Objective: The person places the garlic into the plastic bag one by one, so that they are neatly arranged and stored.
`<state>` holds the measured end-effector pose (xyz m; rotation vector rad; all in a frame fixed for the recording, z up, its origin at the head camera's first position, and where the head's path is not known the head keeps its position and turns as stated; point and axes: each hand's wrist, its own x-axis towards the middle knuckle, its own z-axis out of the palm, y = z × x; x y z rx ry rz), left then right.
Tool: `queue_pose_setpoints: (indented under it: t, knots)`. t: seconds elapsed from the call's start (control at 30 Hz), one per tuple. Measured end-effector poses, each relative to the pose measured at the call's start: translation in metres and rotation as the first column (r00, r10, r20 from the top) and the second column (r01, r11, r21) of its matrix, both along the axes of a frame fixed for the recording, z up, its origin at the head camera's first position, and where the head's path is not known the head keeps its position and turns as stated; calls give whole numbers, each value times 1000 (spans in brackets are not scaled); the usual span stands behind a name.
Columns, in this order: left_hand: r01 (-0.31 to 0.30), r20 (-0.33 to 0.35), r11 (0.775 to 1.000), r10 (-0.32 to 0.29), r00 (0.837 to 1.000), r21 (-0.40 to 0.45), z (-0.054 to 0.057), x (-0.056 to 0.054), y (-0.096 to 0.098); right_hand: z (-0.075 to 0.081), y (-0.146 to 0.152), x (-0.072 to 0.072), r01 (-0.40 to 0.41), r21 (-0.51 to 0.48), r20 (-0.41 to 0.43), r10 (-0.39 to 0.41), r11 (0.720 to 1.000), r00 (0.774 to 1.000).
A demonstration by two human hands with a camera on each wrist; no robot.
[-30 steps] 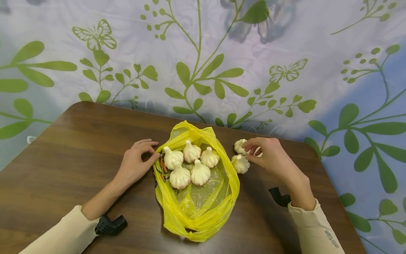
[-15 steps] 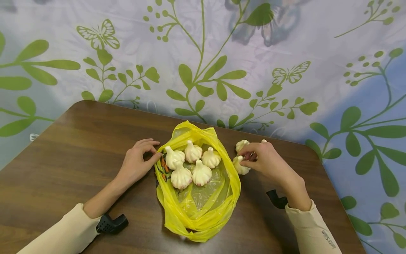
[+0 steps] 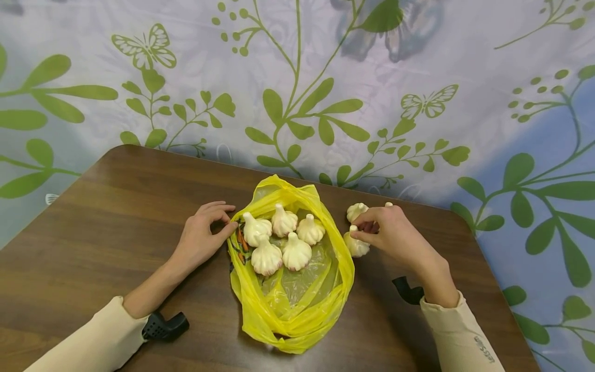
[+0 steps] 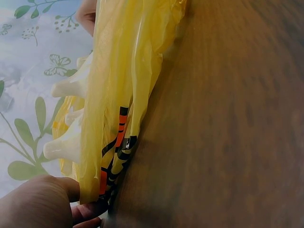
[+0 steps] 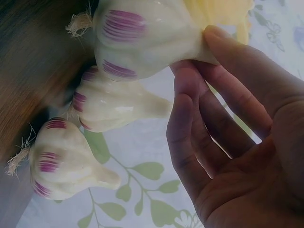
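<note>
My left hand (image 3: 200,232) pinches the left rim of an open yellow plastic bag (image 3: 321,310); in the left wrist view the bag's edge (image 4: 89,175) lies between thumb and fingers. Several white garlic bulbs (image 3: 296,253) sit inside the bag, necks up. Just right of the bag, my right hand (image 3: 400,232) pinches the neck of a garlic bulb (image 3: 357,247) between thumb and fingertips. That bulb (image 5: 142,42) shows purple streaks and dry roots in the right wrist view. Two more bulbs stand beyond it, one plain (image 5: 118,102), the other (image 5: 66,161) partly behind my hand in the head view.
Bag and bulbs stand on a brown wooden table (image 3: 153,196). A wall covering (image 3: 195,77) with green leaves and butterflies rises behind the table's far edge. Black camera mounts (image 3: 165,326) sit at both wrists.
My right hand has shifted slightly left from beside the outer bulbs and now pinches the neck of the nearest one. My left hand keeps its place on the bag's rim.
</note>
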<state>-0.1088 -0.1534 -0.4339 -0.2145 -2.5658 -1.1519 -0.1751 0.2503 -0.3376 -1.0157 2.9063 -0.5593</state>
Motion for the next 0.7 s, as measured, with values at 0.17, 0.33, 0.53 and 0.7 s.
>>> queue_pose_setpoints:
  t: [0.17,0.33,0.53,0.7]
  knots:
    - [3,-6,1000,-4,1000,-4,1,0,0,1,0,1,6,6,-7,-6,1000,1000]
    - [11,-3,1000,-11,1000,-7,1,1,0,2,2,2,33,14,-28,-32,999,999]
    - [12,2,1000,-12,1000,-1,2,0,-1,7,6,3,34,-23,-77,-35,999,996]
    - [7,0,1000,-7,1000,5,2,1,-1,17,8,5,32,-52,-135,-39,998,990]
